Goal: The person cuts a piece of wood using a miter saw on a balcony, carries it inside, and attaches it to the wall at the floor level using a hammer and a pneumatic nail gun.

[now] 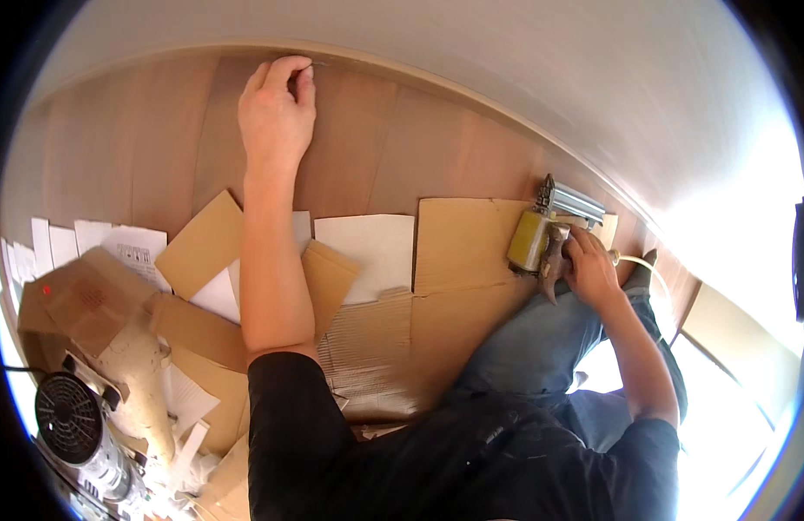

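Observation:
My left hand [278, 108] reaches far forward to the foot of the pale wall, thumb and fingertips pinched together beside the wooden edge strip [367, 62]. Whatever the fingertips hold is too small to make out. On the right, my right hand [591, 265] is closed at a claw hammer [554, 260], whose worn metal head shows while its handle is hidden in the hand. Just behind the hammer is a nail gun [529, 241] with a yellow-green body and a silver magazine. A pale hose [645, 260] runs from beside my right hand.
Flattened cardboard [467, 247] and white sheets [363, 252] cover part of the wooden floor [350, 148]. At the lower left are a brown carton [89, 304] and a black-and-silver power tool [72, 421]. My bent leg [532, 347] lies below the hammer.

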`<state>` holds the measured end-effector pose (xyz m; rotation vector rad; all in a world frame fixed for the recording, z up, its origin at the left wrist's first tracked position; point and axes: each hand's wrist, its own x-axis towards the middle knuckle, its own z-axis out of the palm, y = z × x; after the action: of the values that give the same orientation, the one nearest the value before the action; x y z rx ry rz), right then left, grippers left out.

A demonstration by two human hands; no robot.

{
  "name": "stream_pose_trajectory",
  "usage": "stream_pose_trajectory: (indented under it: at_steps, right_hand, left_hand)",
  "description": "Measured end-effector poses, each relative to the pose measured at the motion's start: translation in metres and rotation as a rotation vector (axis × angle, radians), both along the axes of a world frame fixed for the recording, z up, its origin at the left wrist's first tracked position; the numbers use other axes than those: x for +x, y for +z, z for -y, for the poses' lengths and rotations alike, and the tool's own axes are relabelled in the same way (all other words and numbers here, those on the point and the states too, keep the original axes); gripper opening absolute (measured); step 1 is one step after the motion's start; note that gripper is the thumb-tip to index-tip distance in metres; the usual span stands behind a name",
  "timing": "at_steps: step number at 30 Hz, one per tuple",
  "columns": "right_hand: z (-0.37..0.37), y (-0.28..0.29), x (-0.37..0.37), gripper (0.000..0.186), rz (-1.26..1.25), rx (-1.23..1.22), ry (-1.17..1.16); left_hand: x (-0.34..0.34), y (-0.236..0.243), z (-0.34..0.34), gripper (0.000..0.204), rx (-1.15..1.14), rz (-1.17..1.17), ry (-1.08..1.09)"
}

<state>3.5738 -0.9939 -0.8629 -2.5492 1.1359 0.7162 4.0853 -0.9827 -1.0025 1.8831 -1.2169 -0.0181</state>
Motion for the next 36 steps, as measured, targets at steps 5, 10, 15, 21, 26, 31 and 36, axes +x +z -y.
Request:
stream_pose_trajectory:
  at_steps: [5,10,15,21,26,31,36]
  right_hand:
    - [-0.044,0.03,0.041,0.024,-0.041,-0.068,0.114]
    - [-0.108,-0.004,0.101,0.009,0.136,0.132,0.338]
    - [-0.139,-0.047,0.132,0.009,0.303,0.209,0.373]
    - [-0.109,-0.009,0.107,0.01,0.24,0.172,0.353]
    - [-0.063,0.019,0.055,0.01,0.303,0.108,0.451]
    - [-0.065,0.015,0.053,0.01,0.192,0.083,0.533]
    - [-0.03,0.024,0.004,0.02,0.297,-0.034,0.318]
  left_hand:
    - [0.009,0.001,-0.007,0.008,-0.025,0.014,0.02]
    - [0.007,0.005,-0.006,0.007,0.01,-0.044,0.009]
    - [-0.001,0.011,-0.001,0.009,0.025,-0.146,-0.031]
    - [0.002,0.01,-0.005,0.01,0.148,-0.097,-0.016]
    - [0.001,0.007,-0.001,0.015,0.101,-0.024,-0.058]
    - [0.001,0.01,-0.004,0.014,0.156,-0.017,-0.05]
    - [-0.001,0.01,0.0,0.013,0.175,0.018,-0.081]
